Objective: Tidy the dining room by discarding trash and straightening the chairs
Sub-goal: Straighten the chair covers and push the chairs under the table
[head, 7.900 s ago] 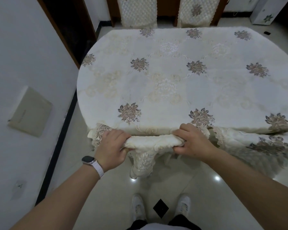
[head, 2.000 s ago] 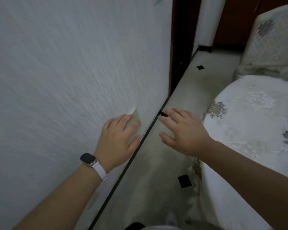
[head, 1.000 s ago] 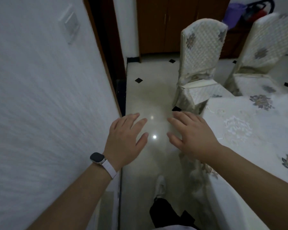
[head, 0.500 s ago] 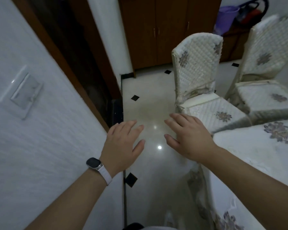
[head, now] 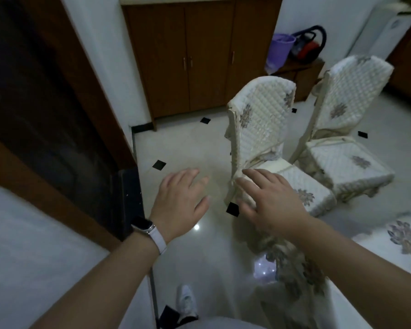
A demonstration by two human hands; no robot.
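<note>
A person's left hand [head: 179,203] and right hand [head: 271,203] hover palm-down above the glossy tiled floor [head: 188,143], fingers straight and spread wide, gripping nothing. Two quilted, cloth-covered seats stand ahead to the right: the near chair [head: 263,129] just past the right hand (contact cannot be told) and the far chair [head: 349,96] beside it. The cloth-draped table [head: 365,248] fills the lower right, and a wooden cabinet [head: 199,55] lines the back wall.
</note>
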